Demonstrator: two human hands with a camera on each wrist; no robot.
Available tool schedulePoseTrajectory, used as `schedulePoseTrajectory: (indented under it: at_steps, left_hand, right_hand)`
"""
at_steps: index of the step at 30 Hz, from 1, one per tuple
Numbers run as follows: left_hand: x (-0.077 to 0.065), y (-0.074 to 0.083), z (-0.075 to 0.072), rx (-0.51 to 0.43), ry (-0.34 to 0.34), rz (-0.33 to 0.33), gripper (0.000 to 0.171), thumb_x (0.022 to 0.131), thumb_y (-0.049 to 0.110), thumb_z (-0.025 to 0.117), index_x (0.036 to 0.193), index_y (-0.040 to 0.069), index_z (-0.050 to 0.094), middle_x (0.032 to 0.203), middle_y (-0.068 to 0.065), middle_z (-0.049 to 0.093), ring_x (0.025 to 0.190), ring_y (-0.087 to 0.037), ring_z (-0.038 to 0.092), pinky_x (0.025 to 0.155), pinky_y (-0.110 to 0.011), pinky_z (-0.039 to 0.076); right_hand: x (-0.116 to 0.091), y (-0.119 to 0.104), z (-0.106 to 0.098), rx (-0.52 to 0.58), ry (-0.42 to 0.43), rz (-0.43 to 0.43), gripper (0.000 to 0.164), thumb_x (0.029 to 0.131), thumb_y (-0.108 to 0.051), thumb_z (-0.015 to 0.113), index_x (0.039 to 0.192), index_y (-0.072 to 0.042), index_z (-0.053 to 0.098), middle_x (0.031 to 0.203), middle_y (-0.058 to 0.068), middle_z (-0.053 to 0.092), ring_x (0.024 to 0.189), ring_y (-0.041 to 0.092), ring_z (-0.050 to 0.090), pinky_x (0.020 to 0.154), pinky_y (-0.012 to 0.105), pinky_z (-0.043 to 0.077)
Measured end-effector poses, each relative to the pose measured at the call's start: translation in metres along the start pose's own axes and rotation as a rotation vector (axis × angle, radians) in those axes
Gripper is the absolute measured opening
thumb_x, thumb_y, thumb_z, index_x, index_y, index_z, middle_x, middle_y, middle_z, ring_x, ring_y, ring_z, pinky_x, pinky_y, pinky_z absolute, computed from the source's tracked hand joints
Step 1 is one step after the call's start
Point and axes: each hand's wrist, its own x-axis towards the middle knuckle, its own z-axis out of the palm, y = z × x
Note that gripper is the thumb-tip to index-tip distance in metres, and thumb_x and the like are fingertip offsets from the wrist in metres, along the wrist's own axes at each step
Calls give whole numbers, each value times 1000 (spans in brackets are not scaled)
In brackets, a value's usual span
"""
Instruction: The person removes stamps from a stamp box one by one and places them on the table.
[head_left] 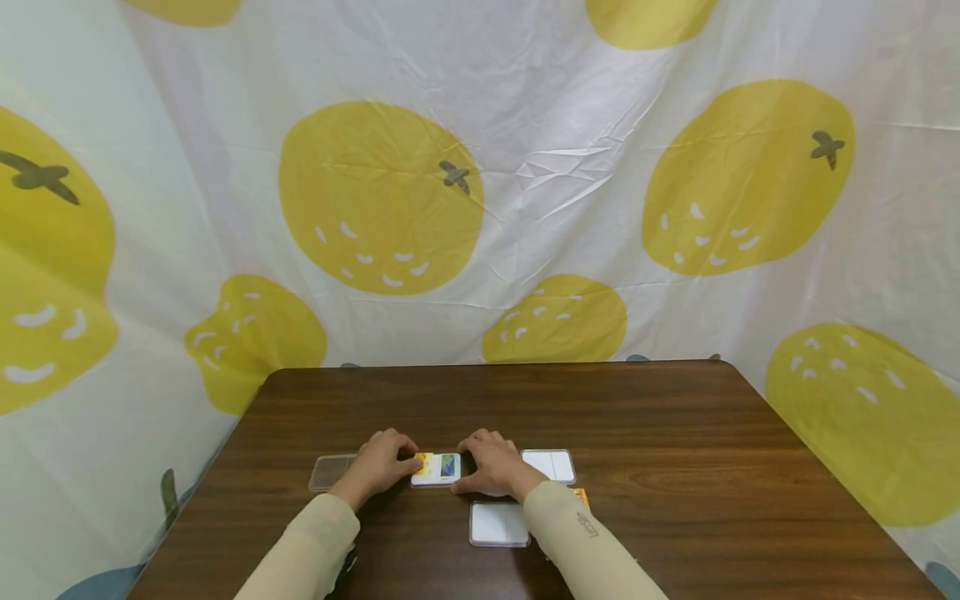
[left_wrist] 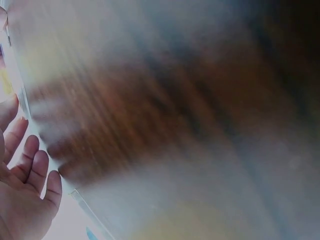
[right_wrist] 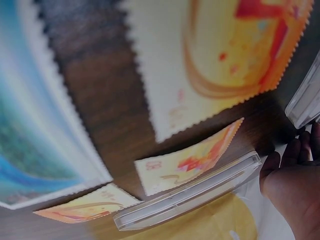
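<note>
In the head view a small clear case with a white insert [head_left: 432,481] lies between the two hands. On it are a yellow-orange stamp [head_left: 428,461] at the left and a blue-green stamp [head_left: 448,467] at the right. My left hand [head_left: 378,467] pinches the yellow-orange stamp at its left edge with thumb and index finger. The right hand [head_left: 491,465] grips the case's right end, thumb at the near corner and fingers at the far one. In the left wrist view the other left-hand fingers [left_wrist: 37,167] are loosely bent above the table.
A clear lid [head_left: 328,473] lies left of the left hand. White-lined cases lie beyond the right wrist [head_left: 551,465] and nearer the front [head_left: 497,525]. By the right sleeve an orange stamp [head_left: 581,497] peeks out; several stamps show close up in the right wrist view. Brown wood table [head_left: 675,433].
</note>
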Motion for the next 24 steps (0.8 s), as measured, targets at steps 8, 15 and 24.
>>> schedulePoseTrajectory:
  at_steps: [8,15,24]
  left_hand:
    - [3,-2,1,-19,44,12,11,86,18,77,90,11,69,92,-2,59,94,-26,55,86,-48,44]
    - [4,-3,0,-85,64,15,8,86,11,76,84,11,68,89,-2,58,91,-25,56,87,-48,44]
    - [6,-2,-6,-225,18,-68,7,87,14,75,83,12,70,91,0,63,89,-20,55,85,-44,44]
  right_hand:
    - [-1,-2,-2,2,-4,-1,59,82,-49,78,128,-15,62,133,7,52,126,28,45,103,49,34]
    - [-1,-1,-1,-1,4,-4,59,81,-49,78,127,-15,62,132,7,52,126,28,45,103,49,35]
    - [-1,0,1,-2,6,-3,59,81,-49,79,126,-15,62,132,7,52,125,28,46,102,48,35]
